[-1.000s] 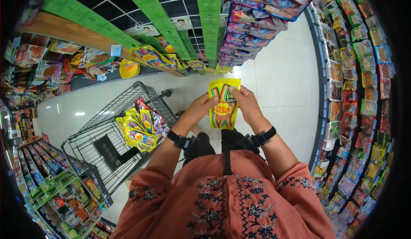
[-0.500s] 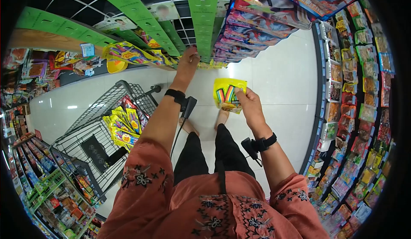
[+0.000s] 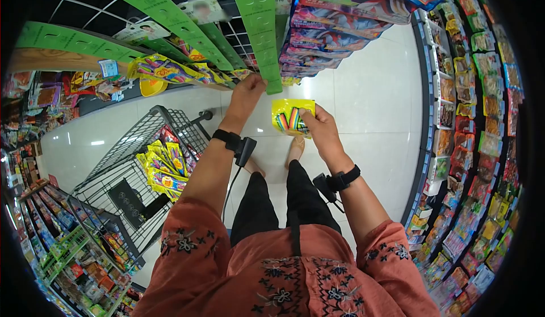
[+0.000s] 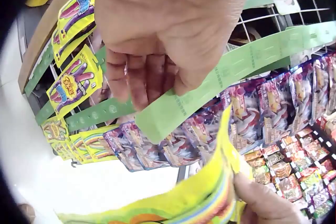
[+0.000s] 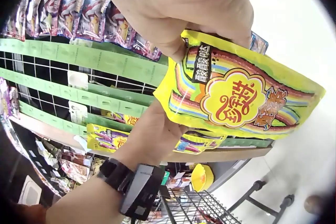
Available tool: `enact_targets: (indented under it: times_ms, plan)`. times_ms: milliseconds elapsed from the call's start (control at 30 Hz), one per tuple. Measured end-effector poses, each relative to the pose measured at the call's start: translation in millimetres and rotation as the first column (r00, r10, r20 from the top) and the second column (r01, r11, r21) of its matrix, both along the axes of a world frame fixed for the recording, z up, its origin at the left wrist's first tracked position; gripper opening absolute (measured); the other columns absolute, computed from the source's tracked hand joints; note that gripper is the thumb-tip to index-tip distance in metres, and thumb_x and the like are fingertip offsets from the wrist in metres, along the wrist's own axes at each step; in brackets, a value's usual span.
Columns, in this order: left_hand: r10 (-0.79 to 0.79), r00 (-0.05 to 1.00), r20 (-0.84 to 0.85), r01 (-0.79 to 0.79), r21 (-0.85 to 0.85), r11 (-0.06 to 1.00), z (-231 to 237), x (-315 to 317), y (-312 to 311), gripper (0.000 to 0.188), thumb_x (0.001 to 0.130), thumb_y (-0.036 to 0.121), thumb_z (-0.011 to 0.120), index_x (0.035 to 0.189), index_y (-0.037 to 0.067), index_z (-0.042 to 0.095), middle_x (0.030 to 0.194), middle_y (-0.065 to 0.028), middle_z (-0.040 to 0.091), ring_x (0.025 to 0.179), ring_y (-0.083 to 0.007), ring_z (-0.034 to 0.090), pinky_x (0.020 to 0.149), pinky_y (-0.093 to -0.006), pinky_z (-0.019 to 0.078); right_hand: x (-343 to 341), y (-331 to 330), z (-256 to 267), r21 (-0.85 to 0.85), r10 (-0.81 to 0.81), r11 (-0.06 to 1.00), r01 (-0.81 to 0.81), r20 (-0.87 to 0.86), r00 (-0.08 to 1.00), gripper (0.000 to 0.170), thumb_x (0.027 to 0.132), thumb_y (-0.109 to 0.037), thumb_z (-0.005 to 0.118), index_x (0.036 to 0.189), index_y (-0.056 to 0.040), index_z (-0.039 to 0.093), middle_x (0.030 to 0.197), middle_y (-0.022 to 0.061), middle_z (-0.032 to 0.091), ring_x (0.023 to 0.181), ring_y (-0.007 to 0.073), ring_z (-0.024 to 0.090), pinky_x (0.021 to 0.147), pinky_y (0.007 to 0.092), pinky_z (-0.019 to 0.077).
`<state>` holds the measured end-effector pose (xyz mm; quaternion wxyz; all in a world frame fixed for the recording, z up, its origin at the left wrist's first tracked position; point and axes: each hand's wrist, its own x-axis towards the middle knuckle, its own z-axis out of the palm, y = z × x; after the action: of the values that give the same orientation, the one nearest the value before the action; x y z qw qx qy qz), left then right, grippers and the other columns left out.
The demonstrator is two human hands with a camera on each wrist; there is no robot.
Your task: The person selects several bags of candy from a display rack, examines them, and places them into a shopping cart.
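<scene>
My right hand pinches a yellow candy packet by its top edge. Rainbow-striped strips and a round logo are printed on its front, and it hangs in front of me. At the rack, my left hand pinches the edge of a green hanging strip close to its lower end, its fingers curled; part of the grip is hidden behind the hand. Beside that hand, yellow packets with purple print hang on neighbouring strips. More rainbow packets hang low on the rack.
A wire shopping cart stands on the left with several yellow packets in it. Purple-blue bags hang at the right of the rack. Stocked shelves line the right side. A yellow tub sits under the rack.
My left hand left the packet, went up to the rack and took hold of the green strip. The right hand kept the packet, which tilted, then shifted slightly left.
</scene>
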<state>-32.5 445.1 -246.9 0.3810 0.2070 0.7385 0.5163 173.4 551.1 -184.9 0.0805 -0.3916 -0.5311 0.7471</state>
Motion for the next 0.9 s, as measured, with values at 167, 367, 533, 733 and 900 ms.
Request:
enact_targets:
  times_ms: [167, 367, 533, 733, 900]
  plan:
    - [-0.033, 0.975, 0.218, 0.025, 0.039, 0.999, 14.2, 11.7, -11.0, 0.022, 0.093, 0.024, 0.061, 0.102, 0.005, 0.064, 0.088, 0.0009, 0.064, 0.082, -0.0071, 0.059, 0.076, -0.0234, 0.0464, -15.9, -8.3, 1.2, -0.016, -0.010, 1.000, 0.010, 0.013, 1.000, 0.025, 0.097, -0.017, 0.056, 0.109, 0.0027, 0.065, 0.092, 0.0015, 0.064, 0.081, 0.0062, 0.055, 0.076, 0.0237, 0.0465]
    - [-0.093, 0.923, 0.372, 0.083, 0.043, 0.996, 28.3, 18.2, -20.9, 0.018, 0.093, 0.024, 0.061, 0.098, 0.007, 0.065, 0.089, 0.0021, 0.064, 0.082, -0.0065, 0.060, 0.078, -0.0235, 0.0473, -19.8, -13.6, -19.5, 0.015, 0.019, 1.000, -0.019, 0.026, 0.999, 0.025, 0.096, -0.018, 0.058, 0.107, 0.0022, 0.065, 0.090, 0.0018, 0.065, 0.080, 0.0064, 0.055, 0.075, 0.0235, 0.0463]
    - [-0.115, 0.902, 0.415, 0.125, 0.001, 0.992, 35.6, 17.7, -24.2, 0.016, 0.092, 0.025, 0.061, 0.098, 0.010, 0.066, 0.089, 0.0038, 0.064, 0.085, -0.0060, 0.060, 0.080, -0.0239, 0.0476, -21.3, -18.6, -26.3, 0.054, 0.009, 0.999, -0.011, 0.044, 0.999, 0.025, 0.095, -0.019, 0.059, 0.106, 0.0020, 0.066, 0.089, 0.0036, 0.067, 0.079, 0.0079, 0.057, 0.074, 0.0244, 0.0467]
    - [-0.126, 0.870, 0.477, 0.133, 0.018, 0.991, 33.5, 17.7, -27.4, 0.018, 0.093, 0.025, 0.062, 0.102, 0.010, 0.066, 0.095, 0.0044, 0.064, 0.089, -0.0060, 0.059, 0.083, -0.0252, 0.0475, -24.9, -21.0, -21.5, 0.087, -0.004, 0.996, -0.003, 0.084, 0.996, 0.026, 0.092, -0.020, 0.061, 0.105, 0.0024, 0.067, 0.089, 0.0048, 0.068, 0.079, 0.0091, 0.058, 0.074, 0.0254, 0.0474]
    - [-0.138, 0.864, 0.484, 0.144, 0.025, 0.989, 33.2, 17.7, -29.4, 0.020, 0.093, 0.026, 0.062, 0.105, 0.009, 0.065, 0.097, 0.0034, 0.064, 0.092, -0.0065, 0.059, 0.085, -0.0257, 0.0470, -27.0, -22.4, -25.6, 0.058, -0.020, 0.998, 0.014, 0.109, 0.994, 0.025, 0.092, -0.020, 0.061, 0.103, 0.0016, 0.067, 0.087, 0.0041, 0.068, 0.077, 0.0089, 0.059, 0.073, 0.0250, 0.0478]
